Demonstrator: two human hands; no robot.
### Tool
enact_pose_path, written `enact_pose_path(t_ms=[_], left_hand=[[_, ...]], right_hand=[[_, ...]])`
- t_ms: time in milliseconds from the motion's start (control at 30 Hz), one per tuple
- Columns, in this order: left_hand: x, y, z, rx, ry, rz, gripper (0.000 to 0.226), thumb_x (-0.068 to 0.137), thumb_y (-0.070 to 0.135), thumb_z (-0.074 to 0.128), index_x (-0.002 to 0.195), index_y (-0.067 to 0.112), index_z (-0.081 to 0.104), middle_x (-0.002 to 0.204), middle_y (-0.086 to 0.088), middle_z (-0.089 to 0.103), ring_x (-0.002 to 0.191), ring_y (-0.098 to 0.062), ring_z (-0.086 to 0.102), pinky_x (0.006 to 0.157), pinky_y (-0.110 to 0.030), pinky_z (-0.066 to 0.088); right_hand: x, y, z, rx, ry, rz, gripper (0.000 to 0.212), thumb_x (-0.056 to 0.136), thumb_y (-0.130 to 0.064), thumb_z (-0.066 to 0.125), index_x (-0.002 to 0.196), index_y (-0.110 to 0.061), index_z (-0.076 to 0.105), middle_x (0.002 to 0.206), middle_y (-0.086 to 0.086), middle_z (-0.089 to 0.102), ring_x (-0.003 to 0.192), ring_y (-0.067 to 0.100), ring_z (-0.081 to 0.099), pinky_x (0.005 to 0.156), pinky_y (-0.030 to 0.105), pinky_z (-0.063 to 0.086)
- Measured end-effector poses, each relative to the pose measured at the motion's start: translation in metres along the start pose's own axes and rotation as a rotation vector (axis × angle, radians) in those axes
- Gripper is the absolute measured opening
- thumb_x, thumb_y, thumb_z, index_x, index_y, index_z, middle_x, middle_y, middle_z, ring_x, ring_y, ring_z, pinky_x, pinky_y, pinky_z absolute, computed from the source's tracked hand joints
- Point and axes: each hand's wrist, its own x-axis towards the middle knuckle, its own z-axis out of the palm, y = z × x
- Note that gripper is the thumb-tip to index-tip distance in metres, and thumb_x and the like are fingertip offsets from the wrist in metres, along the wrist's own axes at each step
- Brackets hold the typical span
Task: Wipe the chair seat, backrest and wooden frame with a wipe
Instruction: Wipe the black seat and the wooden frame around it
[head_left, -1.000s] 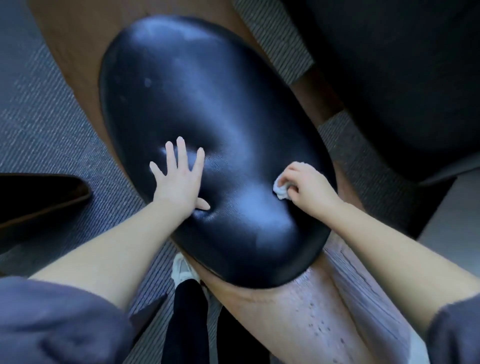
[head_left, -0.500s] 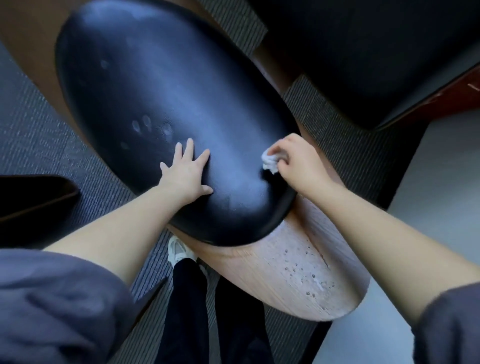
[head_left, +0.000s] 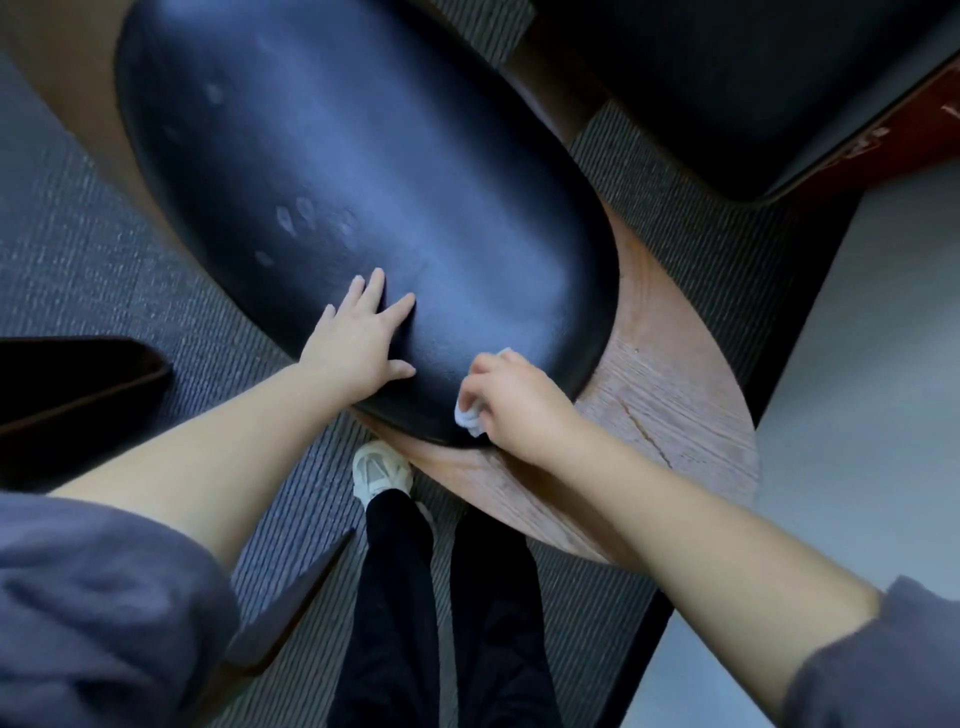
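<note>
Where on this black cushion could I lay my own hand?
Most of the cushion beyond the left hand is bare. The wooden frame to the right of the right hand is free too. The near end is crowded: both hands and the wipe sit close together there.

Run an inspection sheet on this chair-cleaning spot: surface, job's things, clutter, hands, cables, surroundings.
Surface: black cushion, glossy, with pale smudges left of its middle.
Job's things: white wipe, bunched, at the cushion's near edge; wooden frame shows grain and a crack line.
Clutter: nothing seen.
Hands: left hand lies flat on the cushion, fingers straight; right hand grips the wipe.
Cables: nothing seen.
Surroundings: grey ribbed carpet; second dark chair at upper right; the person's pale shoe below the frame.
</note>
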Motion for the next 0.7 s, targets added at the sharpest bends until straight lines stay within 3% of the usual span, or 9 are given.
enact_pose_path(t_ms=[67,200,267,400,533,700], left_hand=[[0.000,0.006,-0.002,-0.003,-0.012,0.010,0.091,0.085,0.051,0.066,0.155,0.024,0.015,0.162,-0.012,-0.005,0.149,-0.030,-0.001,0.116,-0.053,0.019],[0.017,0.035,-0.018,-0.093,0.000,0.041,0.090,0.084,0.055,0.065,0.153,0.022,0.018,0.163,-0.010,-0.003,0.150,-0.027,-0.002,0.117,-0.053,0.017],[0.033,0.055,-0.026,-0.125,0.008,0.054,0.088,0.084,0.055,0.065,0.153,0.023,0.019,0.163,-0.009,-0.003,0.150,-0.026,-0.003,0.117,-0.054,0.016],[0.066,0.089,-0.032,-0.149,-0.008,0.011,0.093,0.080,0.061,0.066,0.153,0.034,0.014,0.163,-0.002,-0.009,0.149,-0.025,-0.011,0.112,-0.067,0.013],[0.088,0.113,-0.027,-0.161,-0.050,-0.085,0.098,0.075,0.066,0.067,0.150,0.047,0.007,0.161,-0.002,-0.020,0.147,-0.032,-0.020,0.102,-0.079,0.011],[0.097,0.118,-0.024,-0.128,-0.087,-0.094,0.103,0.073,0.065,0.069,0.151,0.047,0.004,0.159,-0.006,-0.024,0.145,-0.036,-0.022,0.099,-0.082,0.013]], right_hand=[[-0.007,0.007,-0.016,0.126,0.012,0.018,0.030,0.073,-0.001,0.054,0.090,-0.019,0.071,0.095,-0.002,0.058,0.094,0.023,0.052,0.080,0.036,0.046],[-0.012,0.072,-0.072,0.290,0.534,0.317,0.039,0.069,0.007,0.050,0.092,-0.013,0.073,0.097,0.001,0.066,0.096,0.015,0.058,0.083,0.015,0.037],[-0.009,0.114,-0.096,0.265,0.643,0.494,0.041,0.072,0.004,0.048,0.099,-0.014,0.073,0.104,0.002,0.066,0.102,0.015,0.058,0.082,0.010,0.033],[0.016,0.166,-0.109,0.231,0.662,0.638,0.040,0.077,0.001,0.048,0.105,-0.017,0.069,0.111,0.003,0.063,0.106,0.020,0.057,0.086,0.019,0.038],[0.055,0.180,-0.113,0.193,0.690,0.548,0.038,0.079,-0.002,0.051,0.110,-0.014,0.068,0.112,0.004,0.065,0.108,0.022,0.057,0.098,0.032,0.042],[0.116,0.181,-0.115,0.128,0.680,0.446,0.039,0.081,-0.003,0.050,0.113,-0.015,0.068,0.116,0.005,0.065,0.109,0.025,0.057,0.092,0.030,0.041]])
